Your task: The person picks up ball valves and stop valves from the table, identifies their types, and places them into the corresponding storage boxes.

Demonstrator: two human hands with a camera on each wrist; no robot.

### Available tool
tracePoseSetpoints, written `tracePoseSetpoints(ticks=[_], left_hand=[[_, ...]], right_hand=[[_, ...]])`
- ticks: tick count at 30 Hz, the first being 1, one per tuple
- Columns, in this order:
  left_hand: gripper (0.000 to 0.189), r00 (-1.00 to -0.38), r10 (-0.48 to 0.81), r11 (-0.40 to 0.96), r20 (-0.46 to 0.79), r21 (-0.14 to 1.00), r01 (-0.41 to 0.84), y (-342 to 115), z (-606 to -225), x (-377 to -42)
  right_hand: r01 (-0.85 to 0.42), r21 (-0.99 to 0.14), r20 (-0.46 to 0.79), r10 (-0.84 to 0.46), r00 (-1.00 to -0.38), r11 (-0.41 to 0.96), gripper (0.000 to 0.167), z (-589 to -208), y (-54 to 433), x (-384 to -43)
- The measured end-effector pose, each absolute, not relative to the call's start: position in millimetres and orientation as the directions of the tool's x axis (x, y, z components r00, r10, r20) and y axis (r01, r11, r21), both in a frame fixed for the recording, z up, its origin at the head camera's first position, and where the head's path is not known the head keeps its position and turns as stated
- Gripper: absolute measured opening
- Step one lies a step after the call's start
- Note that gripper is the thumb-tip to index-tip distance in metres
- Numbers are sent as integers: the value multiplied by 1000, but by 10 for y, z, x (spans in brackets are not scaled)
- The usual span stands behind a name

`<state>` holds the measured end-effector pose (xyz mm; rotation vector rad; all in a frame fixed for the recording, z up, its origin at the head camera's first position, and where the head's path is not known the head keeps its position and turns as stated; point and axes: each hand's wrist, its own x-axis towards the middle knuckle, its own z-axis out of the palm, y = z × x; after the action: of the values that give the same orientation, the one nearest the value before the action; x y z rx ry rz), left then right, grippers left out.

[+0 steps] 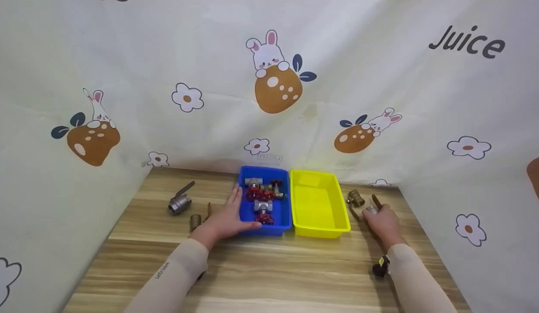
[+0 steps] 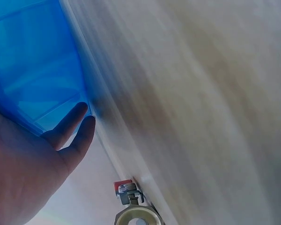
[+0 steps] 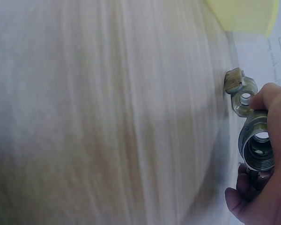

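Observation:
My left hand (image 1: 226, 217) spreads along the left side of a blue bin (image 1: 247, 231), its thumb by the front rim. In the left wrist view the straight fingers (image 2: 77, 140) touch the bin's outer wall. Inside lie several gate valves with red handwheels (image 1: 264, 218). At the right of the table my right hand (image 1: 384, 224) grips a silver ball valve (image 3: 248, 140), whose threaded opening faces the right wrist camera. A brass ball valve (image 1: 356, 198) lies just beyond that hand.
A yellow bin (image 1: 323, 233) stands against the blue one, to its right. On the left, a silver ball valve (image 1: 179, 204) with a lever and a smaller brass valve (image 1: 196, 222) lie on the wooden table (image 1: 286, 274). Printed cloth (image 1: 217, 126) hangs around the table.

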<state>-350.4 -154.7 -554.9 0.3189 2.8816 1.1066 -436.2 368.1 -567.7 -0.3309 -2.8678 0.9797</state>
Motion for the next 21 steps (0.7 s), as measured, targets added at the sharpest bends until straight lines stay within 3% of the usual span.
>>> tracePoseSetpoints(ticks=[21], left_hand=[[144, -981, 189, 702, 43, 692, 166, -1541, -5527, -3484]], right_hand=[[103, -691, 54, 193, -980, 716, 76, -5437, 3541, -4288]])
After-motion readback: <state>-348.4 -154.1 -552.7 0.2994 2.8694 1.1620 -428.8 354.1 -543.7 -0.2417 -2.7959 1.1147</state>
